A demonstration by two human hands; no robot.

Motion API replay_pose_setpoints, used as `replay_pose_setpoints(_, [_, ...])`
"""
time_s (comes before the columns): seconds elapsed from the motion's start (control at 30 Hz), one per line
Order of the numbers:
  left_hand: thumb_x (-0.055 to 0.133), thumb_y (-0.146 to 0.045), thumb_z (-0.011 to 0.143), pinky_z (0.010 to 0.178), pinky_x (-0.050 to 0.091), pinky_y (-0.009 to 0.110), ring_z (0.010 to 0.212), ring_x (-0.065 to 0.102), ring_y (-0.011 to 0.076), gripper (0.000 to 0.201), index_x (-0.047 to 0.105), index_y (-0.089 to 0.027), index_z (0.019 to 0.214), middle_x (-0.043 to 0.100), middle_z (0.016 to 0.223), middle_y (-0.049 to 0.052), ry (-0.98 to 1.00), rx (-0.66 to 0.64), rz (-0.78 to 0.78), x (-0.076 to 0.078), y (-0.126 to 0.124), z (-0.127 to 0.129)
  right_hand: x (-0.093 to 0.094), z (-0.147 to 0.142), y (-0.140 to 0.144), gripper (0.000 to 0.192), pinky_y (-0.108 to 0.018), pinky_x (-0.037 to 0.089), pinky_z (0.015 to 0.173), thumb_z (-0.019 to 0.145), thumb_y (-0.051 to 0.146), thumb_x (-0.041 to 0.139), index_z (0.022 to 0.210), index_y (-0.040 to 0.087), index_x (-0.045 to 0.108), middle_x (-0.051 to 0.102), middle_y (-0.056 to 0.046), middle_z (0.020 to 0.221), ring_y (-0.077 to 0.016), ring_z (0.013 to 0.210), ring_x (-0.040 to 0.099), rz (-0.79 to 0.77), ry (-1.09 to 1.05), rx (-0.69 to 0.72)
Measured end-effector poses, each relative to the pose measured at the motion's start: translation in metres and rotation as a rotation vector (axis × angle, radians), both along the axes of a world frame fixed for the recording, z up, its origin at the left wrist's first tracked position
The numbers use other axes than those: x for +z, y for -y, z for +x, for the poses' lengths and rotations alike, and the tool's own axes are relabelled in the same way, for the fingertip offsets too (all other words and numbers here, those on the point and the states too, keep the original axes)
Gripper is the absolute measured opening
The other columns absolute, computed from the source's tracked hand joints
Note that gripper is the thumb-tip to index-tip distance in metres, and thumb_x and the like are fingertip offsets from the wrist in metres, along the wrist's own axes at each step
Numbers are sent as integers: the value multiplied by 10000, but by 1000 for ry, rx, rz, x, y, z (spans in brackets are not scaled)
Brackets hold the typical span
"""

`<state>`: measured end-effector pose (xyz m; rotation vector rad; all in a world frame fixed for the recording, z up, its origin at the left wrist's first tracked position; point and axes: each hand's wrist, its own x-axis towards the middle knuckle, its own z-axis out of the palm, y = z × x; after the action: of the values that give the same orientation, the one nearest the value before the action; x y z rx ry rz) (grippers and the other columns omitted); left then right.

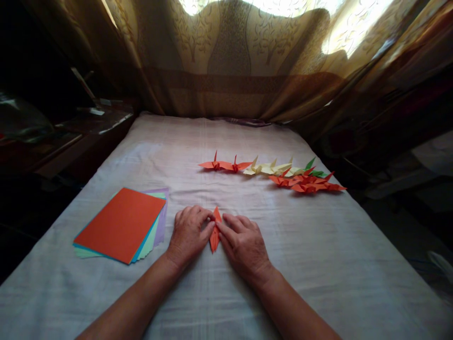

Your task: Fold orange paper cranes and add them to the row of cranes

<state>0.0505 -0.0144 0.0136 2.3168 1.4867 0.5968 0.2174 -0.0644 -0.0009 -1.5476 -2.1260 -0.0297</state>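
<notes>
A narrow diamond of folded orange paper (214,240) lies on the white cloth, its long points toward and away from me. My left hand (190,230) grips its left edge between thumb and forefinger, the other fingers curled. From the right side, my right hand (243,240) presses its fingertips onto the middle of the paper; its thumb is mostly hidden. Beyond my hands stands a row of folded paper cranes: orange ones (226,165), cream ones (267,168) and a green one (313,171), with more orange cranes (307,182) in front at the right.
A stack of coloured paper sheets (120,224), orange on top with blue, green and purple edges below, lies left of my hands. The white cloth (170,146) covers the whole surface. Patterned curtains (226,56) hang behind it. Dark furniture (67,146) stands at the left.
</notes>
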Motion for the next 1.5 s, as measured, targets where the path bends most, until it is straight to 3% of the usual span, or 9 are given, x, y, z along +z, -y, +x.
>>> replay_pose_setpoints(0.33, [642, -243, 858, 834, 389, 370, 922, 590, 221, 25, 667, -241, 855, 672, 896, 13, 3, -8, -5, 2, -2, 0, 5, 7, 4, 353, -443, 407, 880, 907, 342, 613, 1252, 283, 653, 616, -120, 1324, -316, 1127, 549, -65, 93, 16])
replay_pose_setpoints(0.53, [625, -261, 878, 834, 387, 368, 934, 584, 222, 140, 702, -257, 994, 674, 939, 23, 13, -41, 19, 0, -1, -3, 3, 6, 6, 377, -425, 390, 907, 918, 356, 591, 1285, 279, 627, 599, -101, 1350, -295, 1157, 534, -74, 108, -19])
replay_pose_setpoints(0.93, [643, -202, 849, 838, 399, 369, 931, 590, 219, 195, 723, -257, 1019, 677, 949, 19, 32, -53, -4, 1, -2, -6, 0, 10, 7, 383, -419, 374, 937, 939, 366, 563, 1297, 240, 613, 599, -95, 1357, -288, 1164, 530, -59, 85, 7])
replay_pose_setpoints(1.37, [574, -224, 885, 844, 406, 379, 950, 599, 227, 177, 702, -254, 1004, 695, 982, 19, 39, -86, 10, -2, -4, -10, -2, 13, 2, 311, -413, 423, 940, 927, 240, 540, 1220, 230, 642, 639, -90, 1284, -253, 1145, 557, -68, -101, -4])
replay_pose_setpoints(1.5, [548, -230, 897, 850, 417, 379, 954, 603, 226, 201, 710, -263, 1010, 700, 987, 22, 59, -105, 26, -3, -4, -13, -2, 13, 1, 244, -412, 433, 945, 913, 214, 546, 1105, 240, 693, 644, -91, 1264, -249, 1160, 553, -66, -137, -38])
